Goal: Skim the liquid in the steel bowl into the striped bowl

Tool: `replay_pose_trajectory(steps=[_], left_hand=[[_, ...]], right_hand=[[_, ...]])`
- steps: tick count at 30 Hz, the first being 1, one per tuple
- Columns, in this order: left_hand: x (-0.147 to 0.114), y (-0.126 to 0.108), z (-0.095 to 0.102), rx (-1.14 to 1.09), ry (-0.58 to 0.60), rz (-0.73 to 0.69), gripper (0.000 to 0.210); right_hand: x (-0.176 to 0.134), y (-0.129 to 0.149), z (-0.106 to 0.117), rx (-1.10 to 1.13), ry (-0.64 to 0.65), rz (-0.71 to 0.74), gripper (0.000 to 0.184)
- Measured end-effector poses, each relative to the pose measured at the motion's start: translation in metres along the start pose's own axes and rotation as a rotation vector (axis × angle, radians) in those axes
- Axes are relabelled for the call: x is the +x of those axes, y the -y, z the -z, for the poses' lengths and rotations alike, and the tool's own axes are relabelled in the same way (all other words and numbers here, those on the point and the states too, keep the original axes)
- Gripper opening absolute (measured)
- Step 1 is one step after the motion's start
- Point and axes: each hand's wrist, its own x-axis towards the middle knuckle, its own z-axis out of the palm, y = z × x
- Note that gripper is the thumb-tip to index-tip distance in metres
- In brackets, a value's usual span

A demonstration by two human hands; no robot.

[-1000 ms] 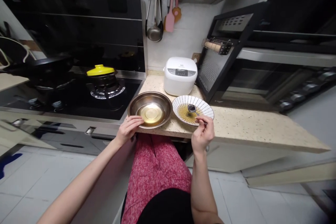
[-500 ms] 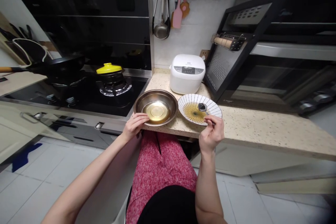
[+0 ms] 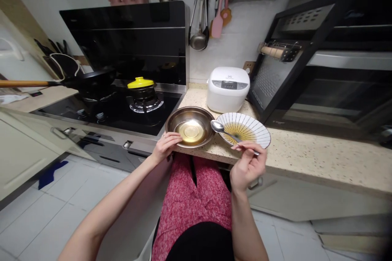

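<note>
My left hand (image 3: 167,145) grips the near left rim of a steel bowl (image 3: 206,120), which holds a clear yellowish liquid (image 3: 191,131). The bowl stands at the counter's front edge. In my right hand (image 3: 248,165) the handle of a metal spoon (image 3: 218,126) is pinched between the fingers. The spoon's head points left, over the gap between the bowl and a striped plate (image 3: 260,130). That plate has a yellow centre with dark lines running outward; whether liquid lies in it I cannot tell.
A white rice cooker (image 3: 228,89) stands behind the plate. Left is a black stove (image 3: 147,124) with a yellow-lidded pot (image 3: 140,83) and a dark pan (image 3: 92,79) with a wooden handle. A black oven (image 3: 330,94) sits right. Utensils, including a ladle (image 3: 198,40), hang on the wall.
My right hand has moved the spoon from over the plate leftward, to near the bowl's right rim. My left hand stays on the bowl. The whole view has shifted slightly.
</note>
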Motion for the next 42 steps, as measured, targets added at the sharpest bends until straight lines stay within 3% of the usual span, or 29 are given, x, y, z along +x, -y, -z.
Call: replay_pose_trajectory(steps=[6, 10, 31, 42], left_hand=[[-0.005, 0.004, -0.002, -0.042, 0.0, 0.01, 0.023], [-0.006, 0.005, -0.003, -0.056, 0.011, 0.027, 0.024], [0.0, -0.001, 0.0, -0.035, 0.012, -0.006, 0.024], [0.001, -0.002, 0.0, -0.018, 0.015, -0.023, 0.022]], right_hand=[[-0.025, -0.007, -0.018, 0.022, 0.253, -0.134, 0.02], [-0.031, -0.016, -0.024, 0.007, 0.316, -0.21, 0.023], [-0.038, -0.031, -0.027, -0.01, 0.362, -0.288, 0.026], [-0.037, -0.037, -0.027, 0.158, 0.3, -0.403, 0.026]])
